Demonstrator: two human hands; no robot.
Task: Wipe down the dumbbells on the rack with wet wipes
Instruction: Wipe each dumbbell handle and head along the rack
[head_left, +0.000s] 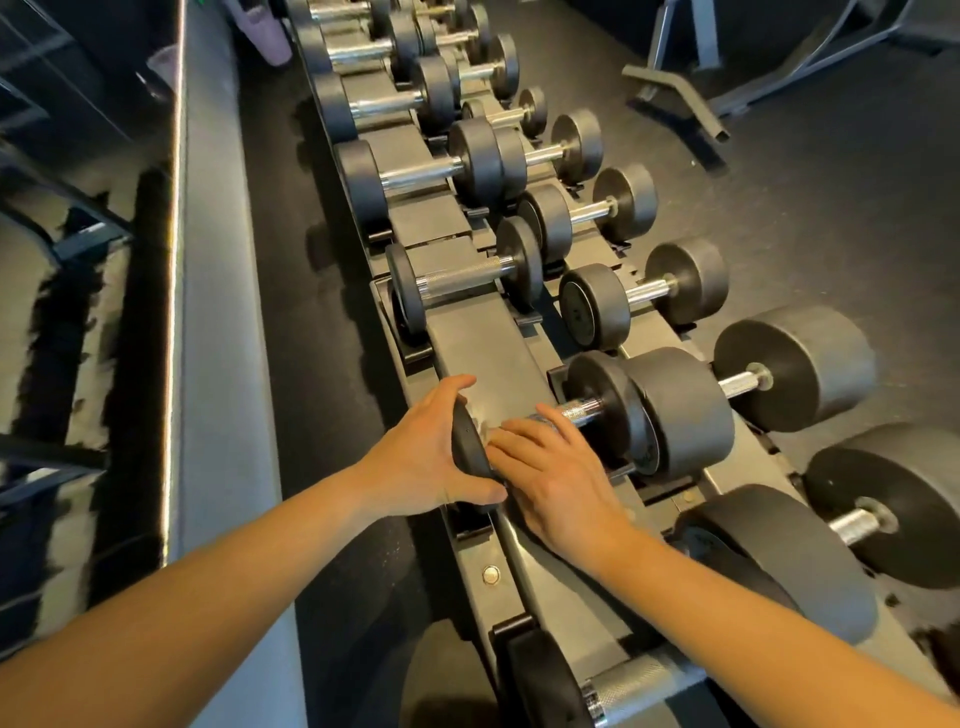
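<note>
**Both hands on one small dumbbell**

Head view: the dumbbell (582, 408) sits on the rack (483, 338), on its upper rail. The left hand (415, 452) grips its left head, thumb curled underneath. The right hand (561, 478) lies with fairly straight fingers across the handle (a pale scrap at the fingertips is too unclear to name), hiding most of it.

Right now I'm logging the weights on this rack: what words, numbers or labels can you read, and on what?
None is readable.
Faint marks on the end face of the mid-rack dumbbell: too blurred to read.
On the held dumbbell, gripped by the left hand: no marking shows.
</note>
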